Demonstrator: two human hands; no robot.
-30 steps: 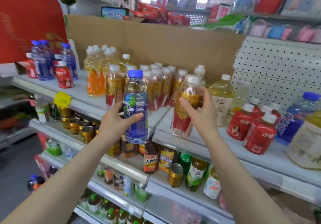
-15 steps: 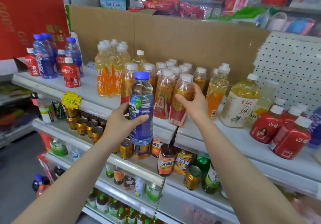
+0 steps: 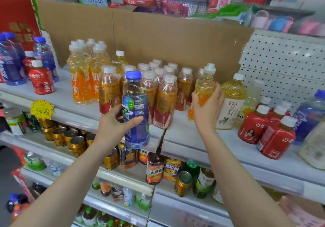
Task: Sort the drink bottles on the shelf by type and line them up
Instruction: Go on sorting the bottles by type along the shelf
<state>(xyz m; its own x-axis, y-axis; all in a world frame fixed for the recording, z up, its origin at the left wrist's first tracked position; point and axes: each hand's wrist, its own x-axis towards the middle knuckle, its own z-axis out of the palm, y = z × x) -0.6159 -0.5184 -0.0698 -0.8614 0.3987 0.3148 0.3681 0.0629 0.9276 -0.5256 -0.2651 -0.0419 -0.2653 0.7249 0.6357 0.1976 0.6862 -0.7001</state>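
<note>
My left hand (image 3: 115,123) grips a blue-capped bottle with a purple-blue label (image 3: 135,110), held upright in the air in front of the top shelf (image 3: 184,135). My right hand (image 3: 206,106) wraps around an orange-label drink bottle with a white sports cap (image 3: 204,85), standing at the right end of a cluster of red-and-gold tea bottles (image 3: 164,101). Taller orange-label bottles (image 3: 80,78) stand left of that cluster. More blue bottles (image 3: 10,63) sit at the far left.
Squat red juice bottles (image 3: 276,137) and a pale yellow tea bottle (image 3: 230,101) stand to the right; another red bottle (image 3: 41,78) is at the left. A cardboard sheet (image 3: 158,38) backs the shelf. Lower shelves hold gold cans (image 3: 77,145) and mixed bottles.
My right hand has let go of the red-and-gold tea bottle, now standing in the cluster, and moved right onto the orange-label bottle. The left hand still holds the blue bottle.
</note>
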